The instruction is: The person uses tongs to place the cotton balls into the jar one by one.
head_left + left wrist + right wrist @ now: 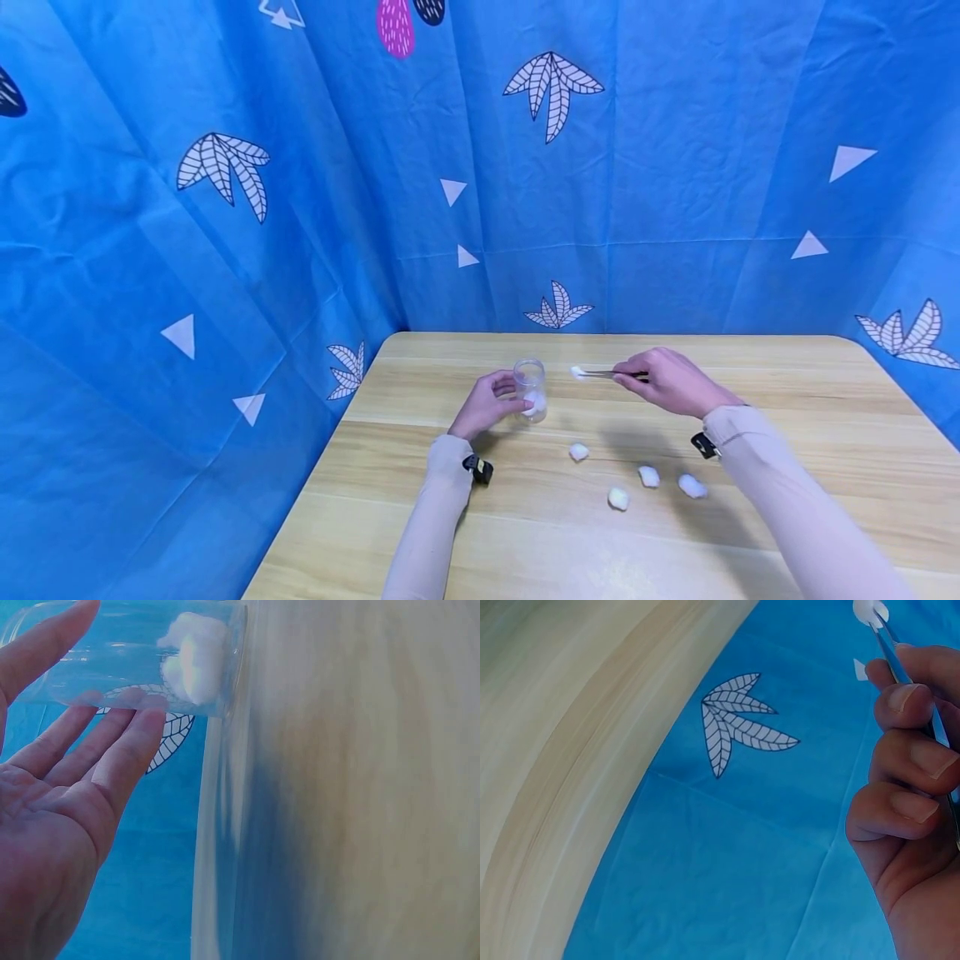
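Observation:
My left hand (pixel 483 407) holds a clear, open-topped jar (pixel 529 377) upright on the table, thumb on one side and fingers on the other. White cotton balls (pixel 196 658) lie at the bottom of the jar in the left wrist view. To the right of the jar, my right hand (pixel 671 382) grips metal tweezers (pixel 600 373). Their tips pinch a white cotton ball (pixel 577 372), held above the table and apart from the jar. In the right wrist view the fingers wrap round the tweezers (pixel 894 660), with the pinched cotton ball at the top edge.
Several loose cotton balls lie on the wooden table (pixel 525 533) nearer the front: one (pixel 578 452) just below the jar, another (pixel 618 498) closest to the front edge, others (pixel 649 477) further right. Blue patterned cloth (pixel 675 167) hangs behind and to the left.

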Available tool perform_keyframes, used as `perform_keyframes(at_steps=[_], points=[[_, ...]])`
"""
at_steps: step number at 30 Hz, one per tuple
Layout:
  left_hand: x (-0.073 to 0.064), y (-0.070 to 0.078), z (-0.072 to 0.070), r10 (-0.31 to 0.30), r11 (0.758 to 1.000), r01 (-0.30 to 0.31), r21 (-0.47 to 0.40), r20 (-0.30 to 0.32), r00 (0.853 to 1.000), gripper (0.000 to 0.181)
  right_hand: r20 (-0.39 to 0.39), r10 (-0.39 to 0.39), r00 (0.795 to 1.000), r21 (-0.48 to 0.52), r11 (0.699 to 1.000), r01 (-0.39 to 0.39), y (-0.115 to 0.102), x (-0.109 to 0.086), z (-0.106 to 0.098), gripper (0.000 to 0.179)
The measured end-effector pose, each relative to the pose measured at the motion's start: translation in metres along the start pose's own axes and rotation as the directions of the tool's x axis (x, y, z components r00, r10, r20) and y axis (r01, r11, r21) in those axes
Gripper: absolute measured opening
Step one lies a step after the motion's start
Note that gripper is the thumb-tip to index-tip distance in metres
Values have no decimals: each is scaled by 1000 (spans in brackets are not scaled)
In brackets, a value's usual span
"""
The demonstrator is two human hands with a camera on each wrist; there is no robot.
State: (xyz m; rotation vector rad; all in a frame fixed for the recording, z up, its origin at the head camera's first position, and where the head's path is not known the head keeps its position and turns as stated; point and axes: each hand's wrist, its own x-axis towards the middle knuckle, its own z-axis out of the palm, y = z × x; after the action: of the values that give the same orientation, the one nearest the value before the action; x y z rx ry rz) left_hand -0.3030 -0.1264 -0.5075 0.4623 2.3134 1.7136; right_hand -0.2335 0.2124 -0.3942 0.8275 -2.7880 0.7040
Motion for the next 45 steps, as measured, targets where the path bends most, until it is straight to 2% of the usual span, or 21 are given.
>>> perform_keyframes(at_steps=[13,28,45], points=[[1,-3,0,13,1000,-13,-9,0,1000,59,7,-25,1000,13,1000,24,-6,20,6,16],[-1,2,0,11,1000,-12,-20,-7,1000,57,8,-64,998,26,998,64,-21,47,18,13],[0,-1,1,16,1000,-16,12,-12,1000,59,19,-63,998,32,998,62,-24,55,33,15]])
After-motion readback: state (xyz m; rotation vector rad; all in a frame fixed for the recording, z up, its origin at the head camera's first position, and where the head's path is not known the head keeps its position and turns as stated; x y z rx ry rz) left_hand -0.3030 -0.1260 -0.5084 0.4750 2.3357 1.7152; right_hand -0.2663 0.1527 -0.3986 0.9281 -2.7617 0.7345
